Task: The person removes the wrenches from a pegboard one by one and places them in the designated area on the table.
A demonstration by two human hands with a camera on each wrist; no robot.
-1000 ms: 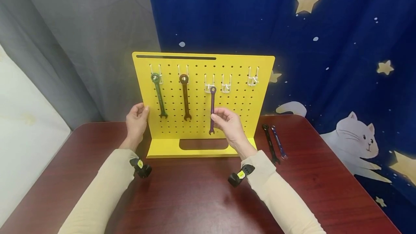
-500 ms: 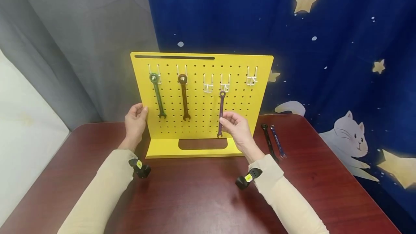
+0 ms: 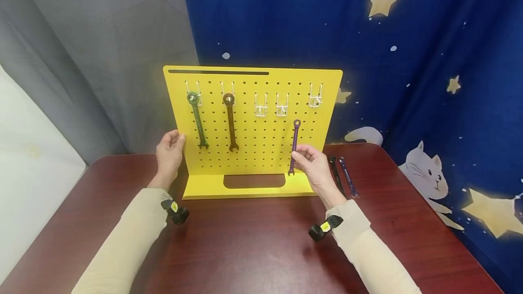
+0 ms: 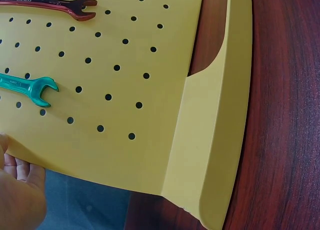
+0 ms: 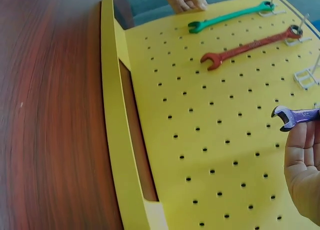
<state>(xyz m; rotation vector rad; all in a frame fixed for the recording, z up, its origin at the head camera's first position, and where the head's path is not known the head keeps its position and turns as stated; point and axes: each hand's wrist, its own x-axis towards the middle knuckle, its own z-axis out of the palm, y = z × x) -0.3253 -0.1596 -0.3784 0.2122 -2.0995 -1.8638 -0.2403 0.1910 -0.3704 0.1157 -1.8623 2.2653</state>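
A purple combination wrench (image 3: 294, 144) stands nearly upright in my right hand (image 3: 312, 164), pinched between thumb and fingers, ring end up. It is held in front of the lower right part of the yellow pegboard (image 3: 253, 144), below the hooks. In the right wrist view the open end of the purple wrench (image 5: 295, 116) points out from the fingers. My left hand (image 3: 170, 151) grips the pegboard's left edge, thumb at the front, fingers partly hidden. A green wrench (image 3: 198, 121) and a reddish-brown wrench (image 3: 231, 124) hang from hooks on the board.
Three white wire hooks, the left one (image 3: 260, 105), middle one (image 3: 282, 105) and right one (image 3: 315, 96), carry nothing. A black wrench (image 3: 336, 171) and a blue wrench (image 3: 348, 177) lie on the dark red table (image 3: 245, 239) right of the board. Curtains hang behind.
My right hand has carried the purple wrench right and slightly down, from the left bare hook past the middle one. My left hand stays at the board's edge.
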